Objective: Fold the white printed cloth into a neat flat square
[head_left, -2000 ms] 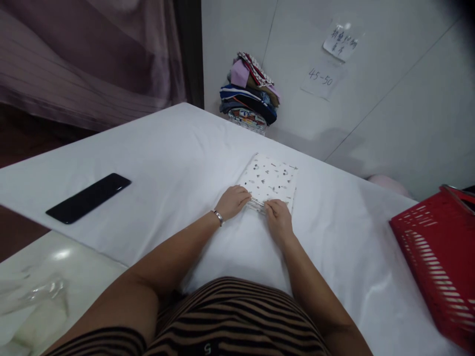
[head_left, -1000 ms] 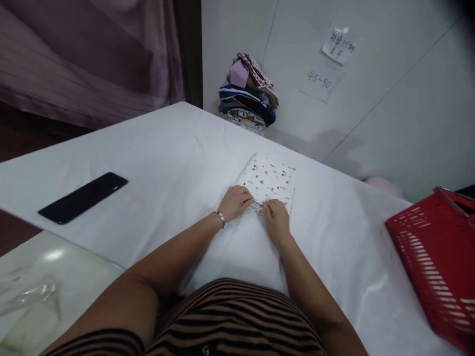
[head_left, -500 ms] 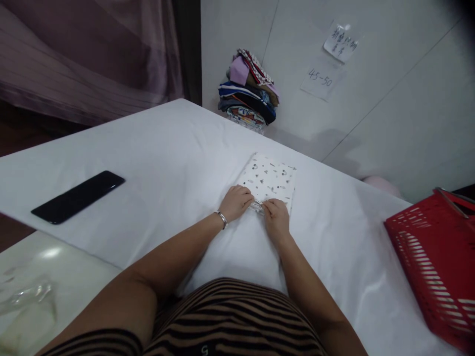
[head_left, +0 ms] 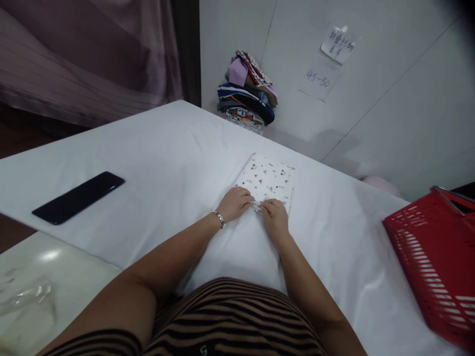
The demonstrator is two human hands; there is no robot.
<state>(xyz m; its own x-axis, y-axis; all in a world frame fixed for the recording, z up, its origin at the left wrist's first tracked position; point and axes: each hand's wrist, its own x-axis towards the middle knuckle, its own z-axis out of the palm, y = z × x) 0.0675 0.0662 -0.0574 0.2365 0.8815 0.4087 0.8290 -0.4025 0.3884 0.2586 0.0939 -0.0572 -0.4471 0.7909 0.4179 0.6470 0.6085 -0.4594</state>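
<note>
On table [head_left: 166, 148], pinching near edge of cloth [head_left: 267, 179] with left hand [head_left: 233, 202] and right hand [head_left: 275, 217], fingers closed, squaring layers flat.

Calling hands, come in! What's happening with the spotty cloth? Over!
Left hand and right hand both pinching near edge of folded spotty cloth. Cloth flat on white table. Phone and red basket off to the sides.

Black phone [head_left: 78, 197] lying flat on the white sheet [head_left: 166, 143] over on the left, well apart from the red plastic basket [head_left: 434, 267] at the right edge. Back against the wall [head_left: 401, 99] there's a messy pile of clothes [head_left: 247, 94] with two handwritten notes [head_left: 337, 44] stuck up to its right. There's also a purplish curtain [head_left: 85, 59] far left.
</note>
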